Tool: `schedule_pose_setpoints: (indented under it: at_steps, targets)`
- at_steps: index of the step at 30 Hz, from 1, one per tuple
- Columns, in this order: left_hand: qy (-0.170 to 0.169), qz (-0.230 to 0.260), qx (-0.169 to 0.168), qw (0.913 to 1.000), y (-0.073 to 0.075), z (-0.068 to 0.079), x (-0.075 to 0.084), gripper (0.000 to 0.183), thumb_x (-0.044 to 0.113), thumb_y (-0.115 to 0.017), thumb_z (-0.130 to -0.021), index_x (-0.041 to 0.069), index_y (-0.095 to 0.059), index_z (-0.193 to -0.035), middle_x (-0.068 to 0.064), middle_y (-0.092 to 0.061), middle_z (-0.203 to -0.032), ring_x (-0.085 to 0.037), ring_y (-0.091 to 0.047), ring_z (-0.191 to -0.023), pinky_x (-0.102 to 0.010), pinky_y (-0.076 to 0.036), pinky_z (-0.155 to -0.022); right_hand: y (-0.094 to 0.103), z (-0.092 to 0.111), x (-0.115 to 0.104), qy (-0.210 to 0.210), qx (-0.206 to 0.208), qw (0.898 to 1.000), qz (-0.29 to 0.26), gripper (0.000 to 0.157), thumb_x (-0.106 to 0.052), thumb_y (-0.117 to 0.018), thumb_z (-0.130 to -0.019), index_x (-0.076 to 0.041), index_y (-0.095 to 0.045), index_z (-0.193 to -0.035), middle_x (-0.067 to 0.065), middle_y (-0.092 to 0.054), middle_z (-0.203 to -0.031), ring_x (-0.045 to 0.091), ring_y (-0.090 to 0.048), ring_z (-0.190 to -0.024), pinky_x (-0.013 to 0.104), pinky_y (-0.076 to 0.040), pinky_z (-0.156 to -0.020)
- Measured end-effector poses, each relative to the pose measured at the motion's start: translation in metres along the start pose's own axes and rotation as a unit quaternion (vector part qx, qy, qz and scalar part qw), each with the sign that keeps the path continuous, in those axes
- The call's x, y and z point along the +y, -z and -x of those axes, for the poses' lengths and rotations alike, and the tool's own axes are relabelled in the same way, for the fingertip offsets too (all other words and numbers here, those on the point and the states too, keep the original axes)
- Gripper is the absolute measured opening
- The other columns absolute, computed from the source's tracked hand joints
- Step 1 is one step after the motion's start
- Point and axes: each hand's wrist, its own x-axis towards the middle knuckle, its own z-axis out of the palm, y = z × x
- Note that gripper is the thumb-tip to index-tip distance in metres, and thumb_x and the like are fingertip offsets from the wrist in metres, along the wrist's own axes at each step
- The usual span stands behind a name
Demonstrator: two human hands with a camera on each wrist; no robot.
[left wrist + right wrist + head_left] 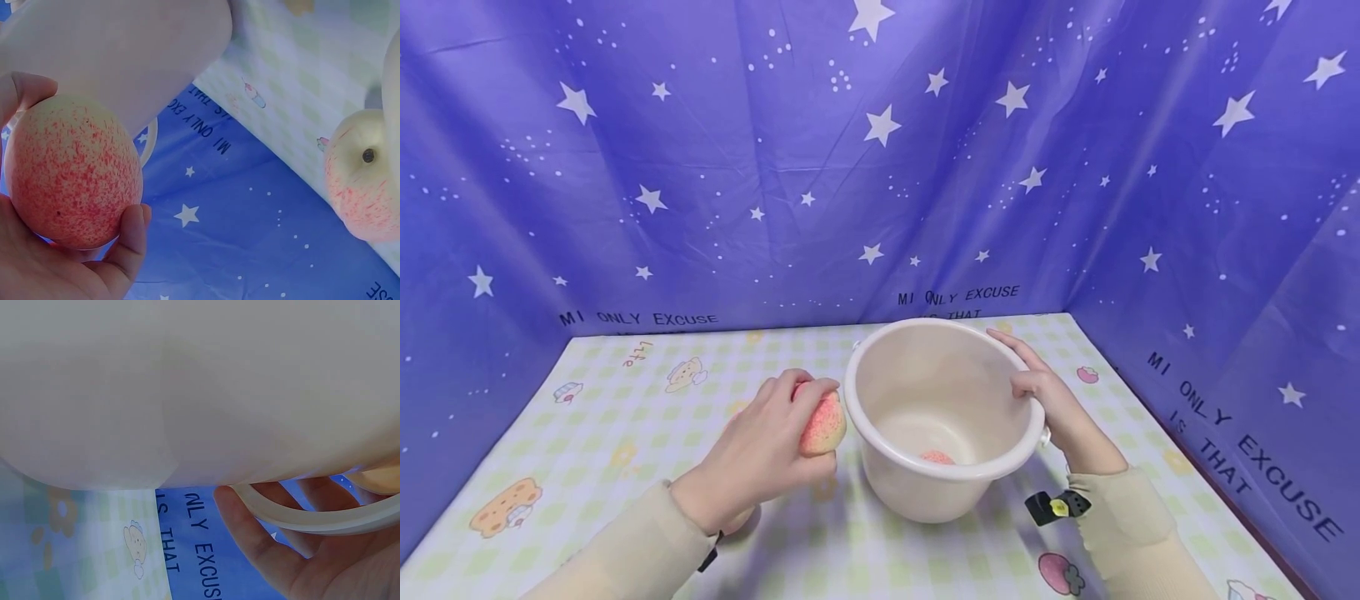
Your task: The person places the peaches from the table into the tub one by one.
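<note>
My left hand [760,442] grips a peach [823,423], pale yellow with red speckles, just left of the bucket's rim. The left wrist view shows this peach [75,172] between thumb and fingers. A cream-white bucket [917,492] has its mouth facing up and toward me. My right hand [1060,408] holds its right rim, thumb over the edge; in the right wrist view the fingers [250,534] lie along the outside, by the white handle [306,522]. Inside the bucket, a pink-speckled round thing [937,457] shows, partly hidden by the near rim.
Another peach [365,181], with a dark stem end, sits on the table near my left wrist, mostly hidden by the wrist in the head view. A green-checked cloth [587,433] covers the table. Blue star-printed curtains [805,167] stand at the back and sides.
</note>
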Motion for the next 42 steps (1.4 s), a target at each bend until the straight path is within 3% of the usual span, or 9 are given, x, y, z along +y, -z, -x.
schedule_pose_setpoints:
  at_steps: [21, 42]
  targets:
    - [-0.041, 0.002, 0.051, 0.9979, 0.013, -0.008, -0.002, 0.067, 0.031, -0.073, -0.065, 0.013, -0.057, -0.127, -0.013, -0.058, -0.113, -0.023, -0.055, -0.088, -0.032, -0.05, -0.068, 0.0, 0.0, 0.0, -0.002, 0.0, 1.0, -0.004, 0.093, 0.004, -0.035, -0.068, -0.018, -0.022, -0.157, 0.02, -0.029, -0.151, 0.02, -0.052, -0.101, 0.032, -0.051, -0.067]
    - [-0.049, 0.005, 0.07, 0.9963, 0.024, -0.014, 0.0, 0.068, 0.031, -0.075, -0.064, 0.012, -0.058, -0.128, -0.014, -0.057, -0.116, -0.028, -0.058, -0.096, -0.038, -0.053, -0.074, 0.0, -0.001, 0.0, 0.003, 0.001, 1.0, 0.009, 0.093, 0.004, -0.036, -0.068, -0.017, -0.022, -0.158, 0.008, -0.009, -0.164, 0.023, -0.048, -0.107, 0.03, -0.049, -0.071]
